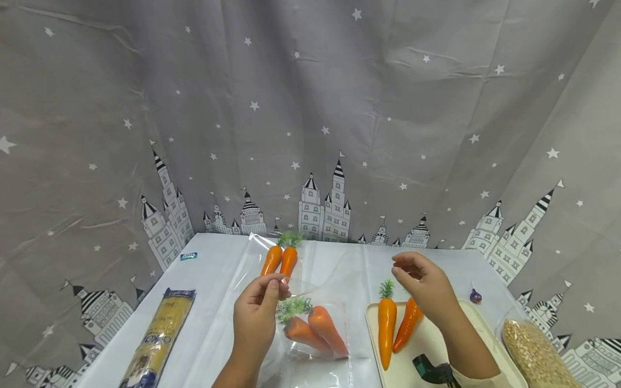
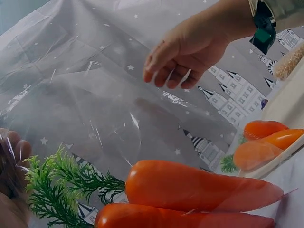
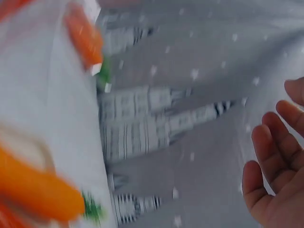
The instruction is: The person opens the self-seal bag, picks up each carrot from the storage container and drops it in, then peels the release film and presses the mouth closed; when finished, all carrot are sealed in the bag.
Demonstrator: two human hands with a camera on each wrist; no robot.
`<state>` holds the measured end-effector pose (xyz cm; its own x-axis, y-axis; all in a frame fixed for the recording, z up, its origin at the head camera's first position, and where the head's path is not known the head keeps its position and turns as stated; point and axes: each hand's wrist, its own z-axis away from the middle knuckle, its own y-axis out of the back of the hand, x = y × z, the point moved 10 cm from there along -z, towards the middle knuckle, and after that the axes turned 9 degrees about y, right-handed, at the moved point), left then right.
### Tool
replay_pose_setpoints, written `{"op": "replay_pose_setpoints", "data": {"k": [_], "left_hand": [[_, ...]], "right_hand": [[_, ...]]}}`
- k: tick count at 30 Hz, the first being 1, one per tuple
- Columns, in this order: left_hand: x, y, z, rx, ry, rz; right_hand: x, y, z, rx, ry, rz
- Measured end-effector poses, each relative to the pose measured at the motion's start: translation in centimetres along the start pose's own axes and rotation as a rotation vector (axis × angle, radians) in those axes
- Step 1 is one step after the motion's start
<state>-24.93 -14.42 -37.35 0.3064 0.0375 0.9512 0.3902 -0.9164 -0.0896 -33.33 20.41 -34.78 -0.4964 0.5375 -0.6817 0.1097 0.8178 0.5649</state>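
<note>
White counter [image 1: 208, 269], castle-print curtain [image 1: 310, 108] behind; yellow pack [image 1: 160, 334] at left. Left hand [image 1: 257, 312] apparently pinches clear bag [image 2: 134, 121] with carrots [image 1: 326, 326]; right hand [image 1: 429, 285] loose, fingers apart.

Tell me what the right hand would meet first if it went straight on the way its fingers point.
Probably the clear bag of carrots held by the left hand, though its film is see-through, so depth is unclear.

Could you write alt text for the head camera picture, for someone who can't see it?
A person's left hand pinches a clear bag holding two carrots; the empty right hand is raised near a tray of two loose carrots. Another bagged pair lies behind, a yellow packet to the left.
</note>
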Motion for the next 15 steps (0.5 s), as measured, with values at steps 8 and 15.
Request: {"op": "replay_pose_setpoints", "data": {"k": [8, 15], "left_hand": [[0.1, -0.1, 0.1, -0.002, -0.002, 0.010], [0.2, -0.2, 0.1, -0.007, -0.009, 0.022]], "right_hand": [[-3.9, -3.8, 0.7, 0.002, 0.059, -0.298], [-5.1, -5.5, 0.6, 0.035, 0.057, -0.362]]}}
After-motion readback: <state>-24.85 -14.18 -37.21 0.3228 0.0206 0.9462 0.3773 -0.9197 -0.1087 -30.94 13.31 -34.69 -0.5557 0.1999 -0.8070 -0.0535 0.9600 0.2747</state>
